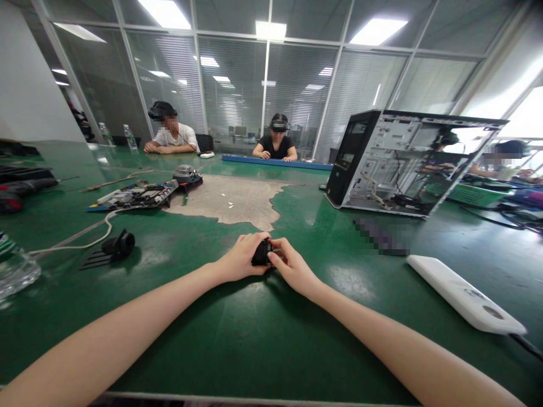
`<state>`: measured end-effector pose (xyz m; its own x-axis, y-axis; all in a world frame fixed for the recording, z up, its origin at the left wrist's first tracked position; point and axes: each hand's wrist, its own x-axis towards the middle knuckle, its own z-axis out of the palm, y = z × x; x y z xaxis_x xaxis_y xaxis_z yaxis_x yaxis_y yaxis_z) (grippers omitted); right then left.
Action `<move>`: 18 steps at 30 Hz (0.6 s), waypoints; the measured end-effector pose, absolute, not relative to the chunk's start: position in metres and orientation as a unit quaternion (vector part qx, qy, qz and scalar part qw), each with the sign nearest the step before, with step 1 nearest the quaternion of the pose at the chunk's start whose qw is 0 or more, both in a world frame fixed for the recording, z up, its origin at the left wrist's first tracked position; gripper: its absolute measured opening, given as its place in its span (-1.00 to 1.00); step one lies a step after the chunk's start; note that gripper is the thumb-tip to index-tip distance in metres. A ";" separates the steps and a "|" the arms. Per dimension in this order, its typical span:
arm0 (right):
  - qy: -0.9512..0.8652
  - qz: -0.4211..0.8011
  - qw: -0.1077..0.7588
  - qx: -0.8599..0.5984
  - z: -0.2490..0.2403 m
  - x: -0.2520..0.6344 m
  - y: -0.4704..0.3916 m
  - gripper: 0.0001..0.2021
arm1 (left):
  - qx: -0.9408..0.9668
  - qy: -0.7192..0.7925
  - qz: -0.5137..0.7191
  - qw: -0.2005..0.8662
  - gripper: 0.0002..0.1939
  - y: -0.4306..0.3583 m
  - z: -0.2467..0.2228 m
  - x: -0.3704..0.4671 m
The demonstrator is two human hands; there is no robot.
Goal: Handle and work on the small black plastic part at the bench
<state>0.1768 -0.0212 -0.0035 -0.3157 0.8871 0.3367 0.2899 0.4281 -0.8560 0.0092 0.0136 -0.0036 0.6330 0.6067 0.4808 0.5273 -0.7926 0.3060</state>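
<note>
A small black block-like object [260,252] sits between my two hands, low over the green table; its exact kind does not show. My left hand [241,255] wraps round it from the left, thumb near its lower edge. From the other side, my right hand [293,265] pinches its right end between thumb and fingers. To the left lies a black part with a round end and flat prongs [119,244]. Beyond it rests a circuit board [138,195] with a round metal-topped piece [186,174] at its right end.
An open computer case [356,158] stands at the back right, with a white power strip [466,294] nearer me. A clear bottle [17,268] lies at the left edge, near a white cable [95,240]. A bare worn patch [229,200] marks the tabletop. Several people sit around.
</note>
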 end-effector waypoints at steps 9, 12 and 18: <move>-0.740 0.332 0.443 -0.381 -0.003 0.177 -0.022 -0.87 | 0.900 0.315 0.294 0.070 -0.43 0.012 -0.002 0.009; -0.736 0.338 0.446 -0.381 -0.006 0.177 -0.020 -0.85 | 0.899 0.316 0.294 0.069 -0.43 0.012 -0.003 0.010; -0.734 0.331 0.440 -0.396 -0.007 0.176 -0.019 -0.75 | 0.899 0.311 0.302 0.071 -0.41 0.012 -0.002 0.009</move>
